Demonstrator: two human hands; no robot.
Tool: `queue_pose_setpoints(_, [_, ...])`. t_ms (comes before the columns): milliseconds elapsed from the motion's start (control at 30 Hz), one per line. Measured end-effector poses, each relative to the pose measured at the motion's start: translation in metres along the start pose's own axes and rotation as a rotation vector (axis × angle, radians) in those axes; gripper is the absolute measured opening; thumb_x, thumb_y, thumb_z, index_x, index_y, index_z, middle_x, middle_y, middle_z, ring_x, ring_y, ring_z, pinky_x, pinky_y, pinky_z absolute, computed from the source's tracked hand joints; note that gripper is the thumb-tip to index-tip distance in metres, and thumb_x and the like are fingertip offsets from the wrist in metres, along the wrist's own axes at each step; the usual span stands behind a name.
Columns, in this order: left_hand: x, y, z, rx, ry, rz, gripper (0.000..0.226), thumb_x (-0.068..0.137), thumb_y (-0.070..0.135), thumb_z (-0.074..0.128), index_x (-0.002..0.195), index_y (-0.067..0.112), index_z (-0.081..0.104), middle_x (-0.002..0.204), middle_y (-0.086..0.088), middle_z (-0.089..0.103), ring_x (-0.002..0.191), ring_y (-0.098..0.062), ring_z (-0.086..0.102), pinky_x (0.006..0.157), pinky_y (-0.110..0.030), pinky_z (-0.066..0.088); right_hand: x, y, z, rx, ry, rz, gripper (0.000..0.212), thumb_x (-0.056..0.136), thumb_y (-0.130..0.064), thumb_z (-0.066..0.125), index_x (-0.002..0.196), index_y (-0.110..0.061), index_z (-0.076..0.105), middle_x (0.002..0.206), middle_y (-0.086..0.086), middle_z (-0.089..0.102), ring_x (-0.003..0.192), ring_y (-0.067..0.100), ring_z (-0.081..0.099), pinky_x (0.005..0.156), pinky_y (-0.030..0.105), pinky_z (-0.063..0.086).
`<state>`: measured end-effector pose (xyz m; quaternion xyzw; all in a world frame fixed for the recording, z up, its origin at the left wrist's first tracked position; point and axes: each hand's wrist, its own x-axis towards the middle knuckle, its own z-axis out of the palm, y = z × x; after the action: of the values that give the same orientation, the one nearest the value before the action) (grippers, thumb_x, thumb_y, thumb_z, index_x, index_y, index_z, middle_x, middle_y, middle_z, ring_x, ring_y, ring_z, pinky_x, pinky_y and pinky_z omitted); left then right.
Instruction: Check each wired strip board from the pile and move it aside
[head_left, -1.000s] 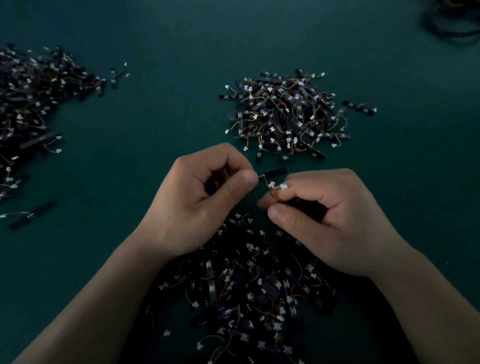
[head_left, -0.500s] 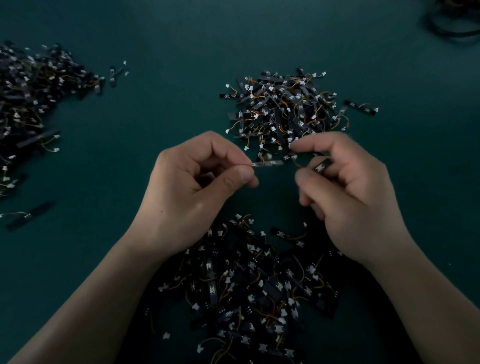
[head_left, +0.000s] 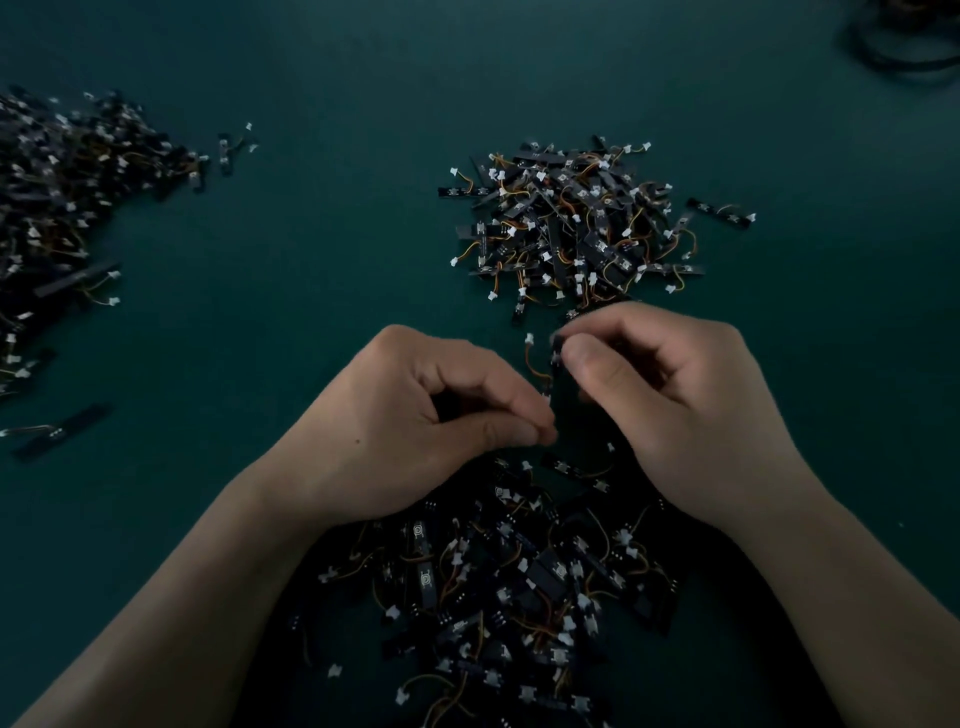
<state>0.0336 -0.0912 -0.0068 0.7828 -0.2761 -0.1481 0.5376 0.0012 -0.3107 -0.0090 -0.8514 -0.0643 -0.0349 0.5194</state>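
Observation:
A black wired strip board (head_left: 562, 402) stands nearly upright between my two hands, above the near pile. My right hand (head_left: 675, 410) pinches its upper end with thumb and forefinger. My left hand (head_left: 415, 431) pinches its lower end with its other fingers curled in. An orange wire with a white connector (head_left: 529, 340) loops out to the left of the board. The near pile of strip boards (head_left: 519, 582) lies under my wrists and is partly hidden by them. A second pile (head_left: 571, 228) lies just beyond my right hand.
A large spread of boards (head_left: 57, 208) covers the left edge of the dark green table (head_left: 311, 260). Single boards lie loose at the left (head_left: 57, 428) and at the right of the far pile (head_left: 719, 212). A dark coil of cable (head_left: 909, 36) sits at the top right corner.
Both hands came back toward me from the far pile's edge. The board between them turned from lying sideways to standing nearly upright, and my right thumb now pinches its top end.

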Motion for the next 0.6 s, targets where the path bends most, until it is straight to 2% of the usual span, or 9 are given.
queue_pose_setpoints(167, [0.0005,-0.0006,-0.0038,0.013,-0.028,0.001,0.008,0.085,0.016,0.085,0.09,0.021,0.083,0.085,0.009,0.078,0.078,-0.01,0.074,0.07,-0.017,0.054,0.0012,0.0007,-0.0056,0.058,-0.072,-0.023,0.017,0.094,-0.032,0.068,0.078,-0.027,0.069,0.06,0.0,0.061,0.049,0.014,0.052,0.044,0.03,0.042])
queue_pose_setpoints(267, [0.002,-0.0027,-0.0032,-0.108,0.134,0.014,0.007,0.087,0.021,0.084,0.086,0.026,0.078,0.08,0.004,0.076,0.068,-0.012,0.069,0.062,-0.023,0.053,0.0015,0.0007,-0.0088,0.117,-0.105,-0.025,0.021,0.09,-0.035,0.065,0.073,-0.023,0.065,0.06,0.005,0.059,0.049,0.01,0.049,0.045,0.022,0.039])
queue_pose_setpoints(367, [0.0046,-0.0048,-0.0035,-0.149,0.259,-0.017,0.01,0.087,0.03,0.083,0.088,0.028,0.073,0.078,0.006,0.074,0.067,-0.009,0.064,0.063,-0.018,0.051,0.0006,0.0008,-0.0065,0.13,-0.136,-0.051,0.021,0.091,-0.033,0.063,0.073,-0.023,0.064,0.06,0.007,0.056,0.05,0.016,0.049,0.046,0.031,0.039])
queue_pose_setpoints(467, [0.004,-0.0044,-0.0023,-0.121,0.266,-0.073,0.013,0.089,0.04,0.076,0.097,0.029,0.075,0.083,0.003,0.077,0.071,-0.021,0.07,0.066,-0.025,0.055,-0.0006,0.0007,-0.0052,0.146,-0.142,-0.08,0.021,0.093,-0.03,0.062,0.075,-0.022,0.064,0.06,0.007,0.055,0.052,0.024,0.049,0.048,0.04,0.039])
queue_pose_setpoints(600, [0.0031,-0.0036,0.0014,0.054,0.204,-0.065,0.019,0.097,0.036,0.07,0.082,0.027,0.075,0.072,0.0,0.072,0.058,-0.025,0.06,0.051,-0.033,0.046,-0.0018,0.0001,-0.0025,0.066,-0.105,-0.129,0.025,0.095,-0.03,0.063,0.073,-0.019,0.064,0.057,-0.002,0.054,0.047,0.012,0.049,0.045,0.023,0.036])
